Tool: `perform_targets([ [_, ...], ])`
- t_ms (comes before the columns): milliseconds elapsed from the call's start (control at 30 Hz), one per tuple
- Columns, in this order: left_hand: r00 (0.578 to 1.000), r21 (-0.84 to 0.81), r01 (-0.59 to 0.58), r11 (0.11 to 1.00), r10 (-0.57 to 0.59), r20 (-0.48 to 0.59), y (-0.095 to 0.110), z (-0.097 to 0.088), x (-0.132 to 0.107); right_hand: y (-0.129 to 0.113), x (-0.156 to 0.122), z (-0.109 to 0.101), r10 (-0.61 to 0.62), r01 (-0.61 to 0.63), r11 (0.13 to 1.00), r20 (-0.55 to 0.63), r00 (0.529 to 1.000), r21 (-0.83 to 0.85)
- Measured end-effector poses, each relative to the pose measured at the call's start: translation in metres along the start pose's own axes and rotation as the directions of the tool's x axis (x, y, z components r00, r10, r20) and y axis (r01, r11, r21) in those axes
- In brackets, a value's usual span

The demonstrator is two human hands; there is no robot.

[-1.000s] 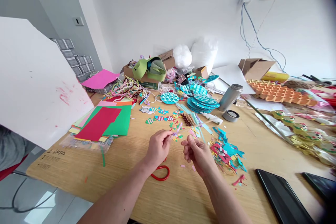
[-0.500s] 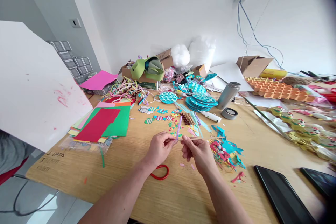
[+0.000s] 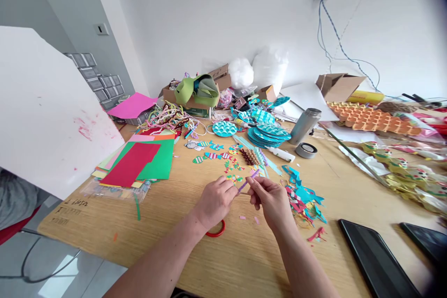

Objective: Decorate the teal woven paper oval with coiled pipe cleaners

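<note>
Between my hands, a purple pipe cleaner (image 3: 243, 186) slants up to the right. My right hand (image 3: 270, 198) pinches its upper part between thumb and fingers. My left hand (image 3: 217, 201) is closed at its lower end, where a thin stick (image 3: 243, 193) also shows; the fingers hide the grip. Just beyond lie curled brown pipe cleaners (image 3: 249, 157) and mint and purple ones. Red scissor handles (image 3: 216, 229) lie partly under my left wrist. Small cut paper fish (image 3: 213, 155) and green and red paper bits (image 3: 232, 166) lie farther back.
Coloured paper sheets (image 3: 131, 165) are stacked left. Blue and red scraps (image 3: 307, 195) lie right, near a black phone (image 3: 375, 256). Behind stand a steel flask (image 3: 305, 126), its lid (image 3: 306, 150) and blue painted plates (image 3: 268, 136). An orange egg tray (image 3: 373, 118) sits far right.
The pipe cleaner has gone from nearly upright to slanting right. My right hand has shifted from the stick to the pipe cleaner. My left hand has turned over, back facing up.
</note>
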State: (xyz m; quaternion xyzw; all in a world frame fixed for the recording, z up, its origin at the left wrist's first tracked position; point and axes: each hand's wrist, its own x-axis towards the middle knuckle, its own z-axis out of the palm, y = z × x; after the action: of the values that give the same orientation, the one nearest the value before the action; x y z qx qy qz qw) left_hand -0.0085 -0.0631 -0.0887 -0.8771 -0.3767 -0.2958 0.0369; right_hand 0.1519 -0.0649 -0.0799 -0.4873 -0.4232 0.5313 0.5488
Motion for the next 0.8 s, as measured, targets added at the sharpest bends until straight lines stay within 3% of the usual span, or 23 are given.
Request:
perform_targets([
  [167,0.993,-0.061,0.099,0.993,-0.103,-0.06,-0.001,0.002,0.0,0.0,-0.005,0.006,-0.142,0.139,0.989,-0.051,0.989,-0.058],
  [300,0.962,-0.24,0.229,0.943,-0.257,-0.091,-0.001,0.001,0.001,0.002,-0.01,0.01,-0.206,0.205,0.977,-0.012,0.979,-0.058],
  [467,0.855,-0.567,0.453,0.688,-0.515,0.059,-0.002,-0.005,0.005,0.007,-0.012,0.01,-0.239,0.245,0.968,0.091,0.967,-0.059],
  [567,0.793,-0.68,0.499,0.538,-0.599,0.108,-0.003,-0.006,0.005,0.008,-0.012,0.01,-0.24,0.243,0.97,0.119,0.963,-0.01],
  [633,0.78,-0.717,0.497,0.488,-0.614,0.122,-0.004,-0.005,0.005,0.008,-0.011,0.009,-0.224,0.22,0.975,0.122,0.967,0.042],
  [700,0.786,-0.722,0.478,0.5,-0.611,0.097,-0.004,-0.005,0.004,0.007,-0.009,0.008,-0.195,0.186,0.978,0.111,0.974,0.094],
  [800,0.804,-0.641,0.431,0.635,-0.593,-0.047,-0.005,-0.004,0.003,0.007,-0.005,0.007,-0.138,0.122,0.981,0.1,0.985,0.153],
])
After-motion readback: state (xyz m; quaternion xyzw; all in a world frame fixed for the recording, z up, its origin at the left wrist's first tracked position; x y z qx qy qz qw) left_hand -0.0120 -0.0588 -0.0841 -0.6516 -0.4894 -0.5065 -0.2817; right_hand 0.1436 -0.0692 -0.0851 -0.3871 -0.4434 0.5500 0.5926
